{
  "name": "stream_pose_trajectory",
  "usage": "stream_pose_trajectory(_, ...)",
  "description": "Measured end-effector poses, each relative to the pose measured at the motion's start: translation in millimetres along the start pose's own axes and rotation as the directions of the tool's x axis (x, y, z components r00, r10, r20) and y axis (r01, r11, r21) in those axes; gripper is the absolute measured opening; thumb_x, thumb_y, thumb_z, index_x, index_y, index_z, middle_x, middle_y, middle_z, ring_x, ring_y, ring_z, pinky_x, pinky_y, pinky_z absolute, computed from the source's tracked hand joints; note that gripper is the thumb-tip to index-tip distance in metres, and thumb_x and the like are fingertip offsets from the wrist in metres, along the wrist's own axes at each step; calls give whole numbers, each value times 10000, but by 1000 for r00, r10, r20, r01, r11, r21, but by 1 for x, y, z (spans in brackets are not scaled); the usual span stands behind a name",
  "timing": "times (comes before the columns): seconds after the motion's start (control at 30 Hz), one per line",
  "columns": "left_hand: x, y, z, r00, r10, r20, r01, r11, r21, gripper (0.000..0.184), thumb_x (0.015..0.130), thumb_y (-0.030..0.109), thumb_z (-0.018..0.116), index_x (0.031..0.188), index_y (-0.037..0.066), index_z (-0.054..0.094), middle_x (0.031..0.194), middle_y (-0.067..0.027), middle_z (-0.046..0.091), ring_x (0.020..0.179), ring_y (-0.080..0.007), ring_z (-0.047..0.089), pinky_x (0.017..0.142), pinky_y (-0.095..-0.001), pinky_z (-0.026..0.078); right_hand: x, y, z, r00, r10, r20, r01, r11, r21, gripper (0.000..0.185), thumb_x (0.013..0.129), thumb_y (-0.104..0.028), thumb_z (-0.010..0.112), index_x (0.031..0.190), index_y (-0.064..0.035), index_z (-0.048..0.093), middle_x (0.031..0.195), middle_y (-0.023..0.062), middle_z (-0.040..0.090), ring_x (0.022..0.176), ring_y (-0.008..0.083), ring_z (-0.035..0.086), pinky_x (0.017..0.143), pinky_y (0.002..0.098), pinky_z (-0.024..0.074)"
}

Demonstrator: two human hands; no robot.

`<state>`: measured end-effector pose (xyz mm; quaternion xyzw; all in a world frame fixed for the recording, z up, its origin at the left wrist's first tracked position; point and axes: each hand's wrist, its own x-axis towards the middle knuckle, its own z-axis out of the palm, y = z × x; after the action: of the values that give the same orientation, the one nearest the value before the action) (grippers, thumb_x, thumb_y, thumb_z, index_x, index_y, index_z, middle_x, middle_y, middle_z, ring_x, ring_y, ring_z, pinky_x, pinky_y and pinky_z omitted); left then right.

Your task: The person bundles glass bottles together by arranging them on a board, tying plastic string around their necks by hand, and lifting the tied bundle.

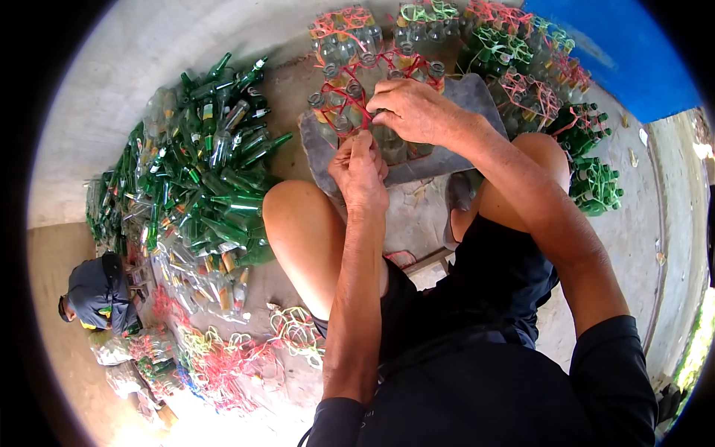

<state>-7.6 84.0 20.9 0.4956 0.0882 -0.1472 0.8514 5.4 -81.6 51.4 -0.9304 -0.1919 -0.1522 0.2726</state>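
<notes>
Clear glass bottles (pixel 393 143) stand grouped on a grey stone slab (pixel 477 104) in front of my knees, with red string (pixel 344 100) looped around their necks. At the near left corner of the group, my left hand (pixel 360 170) is closed, thumb and fingers pinching the red string. My right hand (pixel 417 112) is just above and to the right of it, over the bottle tops, its fingers bent and pressed together. Whatever lies between the right fingertips is too small to make out.
Loose green bottles (pixel 223 164) are heaped at the left. Tied bundles of bottles (pixel 521 100) stand behind and right of the slab. Red and green string (pixel 223 357) lies on the floor at lower left, near a crouching person (pixel 100 290). A blue panel (pixel 618 52) is at upper right.
</notes>
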Motion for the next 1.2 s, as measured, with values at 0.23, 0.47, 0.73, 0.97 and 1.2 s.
stream_pose_trajectory(0.23,3,8,-6,1000,-4,28,0,986,167,214,944,173,699,775,70,617,626,56,478,475,-48,366,441,-248,271,1,1,-1,999,41,-11,-41,999,26,133,897,-119,720,987,-24,695,946,137,637,919,379,668,816,473,544)
stream_pose_trajectory(0.47,10,31,-9,992,15,129,-75,877,474,222,943,194,680,833,1,686,636,51,495,490,-39,385,444,-245,284,1,6,-5,998,47,-51,-40,992,117,238,850,-63,711,1087,-40,709,984,140,674,939,360,687,811,453,551)
stream_pose_trajectory(0.73,20,61,-4,958,20,287,-233,637,735,253,888,166,646,764,-42,721,597,3,540,539,-79,453,504,-315,351,2,9,-11,998,36,-43,-30,990,140,313,864,-61,711,1176,-45,693,1042,125,694,957,308,691,827,409,554)
stream_pose_trajectory(0.97,45,76,0,871,37,491,-488,196,851,229,846,153,629,753,-43,703,643,-150,592,572,-238,559,592,-414,454,-1,7,-15,998,59,26,-63,979,195,362,807,-12,698,1168,-37,692,1092,135,690,1011,311,684,866,412,552)
stream_pose_trajectory(1.2,50,98,28,828,-29,559,-550,-235,802,200,819,180,610,799,37,747,840,-232,708,852,-451,694,785,-518,567,-6,5,-22,996,61,-66,-48,981,185,364,785,-14,708,1148,-38,700,1060,146,682,1016,350,679,870,440,550)
